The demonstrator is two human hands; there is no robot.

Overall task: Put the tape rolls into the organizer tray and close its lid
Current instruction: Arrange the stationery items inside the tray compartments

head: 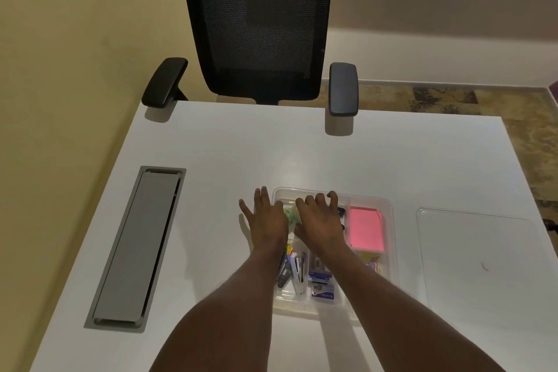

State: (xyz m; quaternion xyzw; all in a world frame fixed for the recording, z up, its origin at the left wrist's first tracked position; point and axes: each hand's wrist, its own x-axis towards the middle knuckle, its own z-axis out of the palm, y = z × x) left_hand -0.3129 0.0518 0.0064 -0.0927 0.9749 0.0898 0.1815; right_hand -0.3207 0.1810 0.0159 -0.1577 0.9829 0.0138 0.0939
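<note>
A clear plastic organizer tray (389,220) lies on the white table, with no lid on it. Its flat clear lid (477,251) rests on the table just to the right. My left hand (267,217) is palm down over the tray's left rim, fingers spread, holding nothing. My right hand (320,217) hovers palm down over the far middle compartments with its fingertips bent downward. A pale green item (290,216) shows between my hands. Dark rounded items (341,212) peek out beside my right hand. My hands hide most of these compartments, so I cannot make out any tape rolls.
The tray also holds a pink sticky-note pad (367,229), a stapler (297,276), blue staple boxes (321,284) and coloured clips (374,263). A grey cable hatch (136,248) sits in the table at left. A black mesh office chair (259,24) stands at the far edge.
</note>
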